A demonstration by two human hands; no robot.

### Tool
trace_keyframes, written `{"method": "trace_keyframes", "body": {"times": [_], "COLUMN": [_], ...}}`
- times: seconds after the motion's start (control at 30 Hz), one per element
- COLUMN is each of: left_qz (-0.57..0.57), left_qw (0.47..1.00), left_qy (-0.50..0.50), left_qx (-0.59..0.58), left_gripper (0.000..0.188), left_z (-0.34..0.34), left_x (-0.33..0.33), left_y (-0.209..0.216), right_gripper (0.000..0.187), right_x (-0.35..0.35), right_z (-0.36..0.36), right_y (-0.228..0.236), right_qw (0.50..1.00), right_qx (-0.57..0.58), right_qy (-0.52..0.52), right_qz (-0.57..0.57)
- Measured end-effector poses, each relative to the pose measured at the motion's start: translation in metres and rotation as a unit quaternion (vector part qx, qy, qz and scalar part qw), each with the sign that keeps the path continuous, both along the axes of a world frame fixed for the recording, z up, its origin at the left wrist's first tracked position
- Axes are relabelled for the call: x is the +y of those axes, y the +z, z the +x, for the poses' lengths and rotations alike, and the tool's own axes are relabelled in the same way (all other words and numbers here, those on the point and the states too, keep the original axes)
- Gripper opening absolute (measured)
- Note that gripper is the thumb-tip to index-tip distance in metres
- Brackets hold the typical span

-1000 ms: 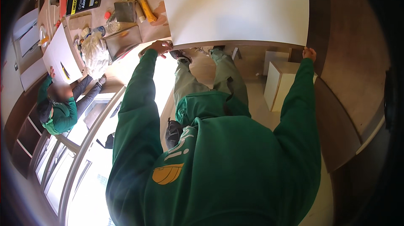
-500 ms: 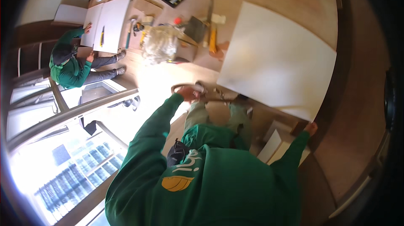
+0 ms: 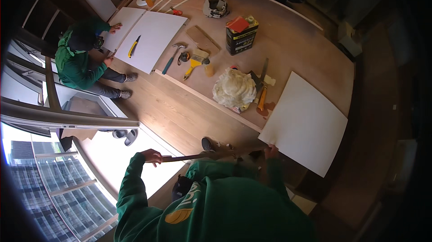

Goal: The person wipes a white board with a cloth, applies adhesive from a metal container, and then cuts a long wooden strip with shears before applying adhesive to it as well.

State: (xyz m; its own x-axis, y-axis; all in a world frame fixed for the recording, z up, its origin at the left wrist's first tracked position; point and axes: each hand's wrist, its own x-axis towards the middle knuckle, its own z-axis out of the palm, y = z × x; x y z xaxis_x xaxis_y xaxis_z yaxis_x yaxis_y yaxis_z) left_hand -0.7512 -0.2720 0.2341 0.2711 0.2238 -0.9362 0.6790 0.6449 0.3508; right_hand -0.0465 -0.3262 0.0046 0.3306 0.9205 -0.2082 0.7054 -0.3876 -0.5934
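left hand is closed on the left end of a long, thin, dark brown strip; right hand is at the near-left edge of a flat, white, rectangular panel, close to the strip's far end, and whether its fingers are clamped on strip, panel or both cannot be told. the strip spans the gap before the torso, clear of the brown wooden tabletop on which the panel lies. for good control, support both ends, apply light, even tension, and avoid twisting; so slender a piece will probably bow or kink if one end drops. align the strip with the panel edge by sight before any contact. beyond, a crumpled white wad and an orange-handled tool lie just beside the panel; guard against snagging them. farther off stands a black-and-yellow rectangular can, well apart from the strip.
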Motion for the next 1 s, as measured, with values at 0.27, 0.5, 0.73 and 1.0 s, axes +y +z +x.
{"method": "trace_keyframes", "body": {"times": [0.27,0.5,0.73,1.0], "left_qz": [0.048,0.081,0.135,0.062], "left_qw": [0.973,0.911,0.827,0.749], "left_qy": [0.225,0.403,0.546,0.655], "left_qx": [-0.021,-0.028,0.027,0.078], "left_gripper": [0.015,0.018,0.029,0.034], "left_z": [-0.165,-0.226,-0.213,-0.135], "left_x": [-0.057,-0.095,-0.119,-0.069], "left_y": [0.017,0.031,-0.053,-0.061], "right_gripper": [0.056,0.023,0.019,0.025], "right_x": [0.124,0.249,0.455,0.763], "right_z": [-0.241,-0.437,-0.540,-0.602], "right_y": [0.058,0.225,0.228,0.137], "right_qw": [0.936,0.883,0.871,0.930], "right_qx": [0.009,0.194,0.384,0.313], "right_qy": [0.326,0.426,0.294,0.162], "right_qz": [-0.134,-0.048,0.088,0.106]}}
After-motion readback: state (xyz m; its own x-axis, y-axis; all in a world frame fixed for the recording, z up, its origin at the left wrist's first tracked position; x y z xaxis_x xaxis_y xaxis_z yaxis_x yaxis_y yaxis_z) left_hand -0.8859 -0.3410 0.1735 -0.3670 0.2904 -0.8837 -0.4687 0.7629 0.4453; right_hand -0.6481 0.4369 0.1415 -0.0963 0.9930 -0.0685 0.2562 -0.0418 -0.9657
